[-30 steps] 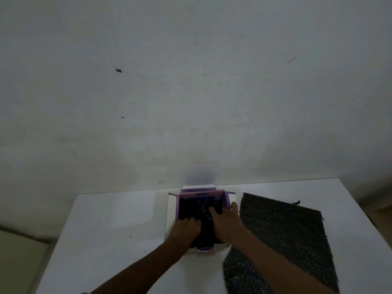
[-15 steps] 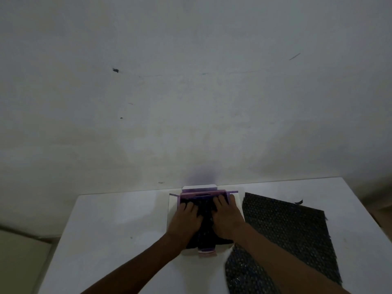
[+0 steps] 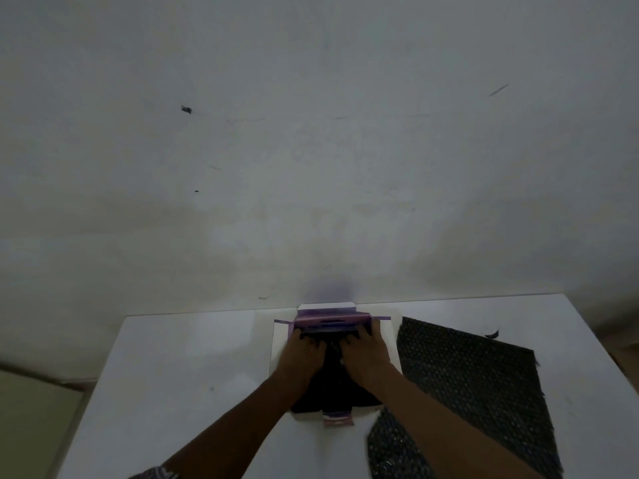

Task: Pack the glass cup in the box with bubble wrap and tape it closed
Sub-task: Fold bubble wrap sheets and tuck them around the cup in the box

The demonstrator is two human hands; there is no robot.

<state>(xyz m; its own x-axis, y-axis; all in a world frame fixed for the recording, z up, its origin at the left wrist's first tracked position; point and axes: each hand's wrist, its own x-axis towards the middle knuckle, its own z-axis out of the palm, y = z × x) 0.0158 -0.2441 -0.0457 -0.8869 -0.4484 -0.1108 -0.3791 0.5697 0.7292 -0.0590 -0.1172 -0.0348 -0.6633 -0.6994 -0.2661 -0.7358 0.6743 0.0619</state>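
Note:
A purple and white box [image 3: 332, 319] lies open on the white table [image 3: 193, 375], its flaps spread to both sides. Dark bubble wrap [image 3: 333, 392] fills its inside and spills over the near edge. My left hand [image 3: 301, 354] and my right hand [image 3: 364, 350] lie side by side, palms down, on this wrap, fingertips against the far purple wall. The glass cup is hidden; I cannot tell where it is.
A large loose sheet of dark bubble wrap [image 3: 470, 385] lies on the table just right of the box, reaching the near edge. A small dark scrap [image 3: 492, 334] sits beyond its far corner. A bare wall rises behind the table.
Both hands have slid forward over the wrap, from the box's middle to its far wall. They now press flat side by side. The box has not shifted.

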